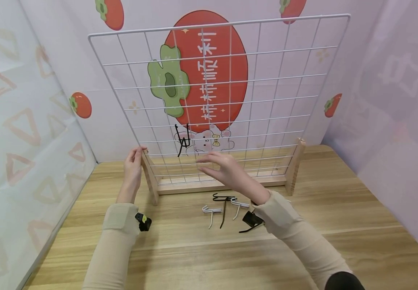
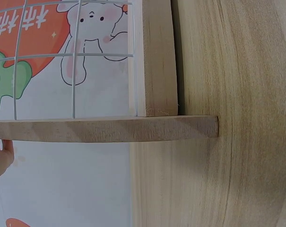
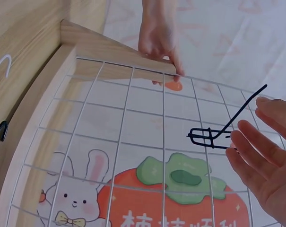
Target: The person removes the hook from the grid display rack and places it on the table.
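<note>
A white wire grid panel (image 1: 267, 90) stands in a wooden base (image 1: 194, 188). My left hand (image 1: 133, 167) pinches the upper end of the base's left wooden side piece (image 2: 100, 130), seen also in the right wrist view. On the grid's lower left part hangs a black wire hook (image 3: 211, 137), its prong sticking out toward me. Just right of that hook, in front of the grid, my right hand (image 1: 227, 169) is held with its fingers loosely bent and thumb apart, nothing between them. In the right wrist view its fingertips are right by the hook's end.
Several loose hooks lie on the wooden table in front of the base, among them a white hook (image 1: 211, 211) and a black hook (image 1: 224, 205). Another black hook (image 1: 249, 229) is partly hidden by the right wrist camera. Behind the grid hangs a printed cloth (image 1: 285, 133).
</note>
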A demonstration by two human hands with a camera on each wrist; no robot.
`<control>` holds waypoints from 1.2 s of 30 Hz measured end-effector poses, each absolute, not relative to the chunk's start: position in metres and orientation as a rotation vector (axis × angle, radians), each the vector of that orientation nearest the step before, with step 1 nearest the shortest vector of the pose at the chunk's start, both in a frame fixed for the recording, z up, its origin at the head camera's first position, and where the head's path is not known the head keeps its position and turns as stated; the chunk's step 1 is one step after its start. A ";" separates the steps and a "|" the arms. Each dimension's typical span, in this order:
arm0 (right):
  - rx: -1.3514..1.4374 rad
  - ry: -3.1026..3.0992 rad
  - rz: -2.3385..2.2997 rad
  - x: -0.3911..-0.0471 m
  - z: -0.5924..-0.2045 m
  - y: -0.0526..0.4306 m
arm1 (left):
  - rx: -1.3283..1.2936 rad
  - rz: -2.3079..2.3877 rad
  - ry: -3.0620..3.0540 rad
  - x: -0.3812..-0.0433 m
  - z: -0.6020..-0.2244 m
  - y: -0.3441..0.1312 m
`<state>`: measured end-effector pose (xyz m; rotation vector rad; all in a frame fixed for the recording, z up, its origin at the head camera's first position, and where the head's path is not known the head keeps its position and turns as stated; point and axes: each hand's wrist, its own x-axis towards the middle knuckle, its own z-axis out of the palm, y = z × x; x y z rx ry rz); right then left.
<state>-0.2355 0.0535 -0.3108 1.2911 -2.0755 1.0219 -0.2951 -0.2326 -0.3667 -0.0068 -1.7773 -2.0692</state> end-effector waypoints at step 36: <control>1.148 -1.917 1.182 -0.257 -0.310 0.007 | 0.038 -2.071 -1.828 -0.293 -0.365 -0.233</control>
